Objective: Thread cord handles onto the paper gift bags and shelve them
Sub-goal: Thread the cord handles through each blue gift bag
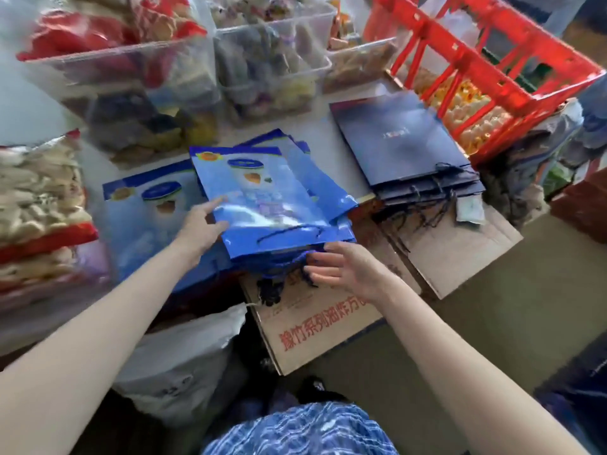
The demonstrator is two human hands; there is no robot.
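Right now my left hand has its fingers out fairly straight, pressed against the left edge of the top glossy blue gift bag; I can't tell if the thumb hooks under it. My right hand is spread and relaxed at the bag's near edge, fingertips touching the dark blue cord handles bunched there, pinching nothing that I can make out.

That bag lies flat on top of a pile of like bags, its long axis running away from me and slightly left, mouth end toward me. The cord end is just ahead of my right hand, so I judge that hand better placed for the handles while the left steadies the pile.

Another blue bag lies flat to the left, partly under the pile. The pile overhangs a cardboard box with red print. Well right, a stack of navy gift bags lies flat, cords trailing over its near edge.
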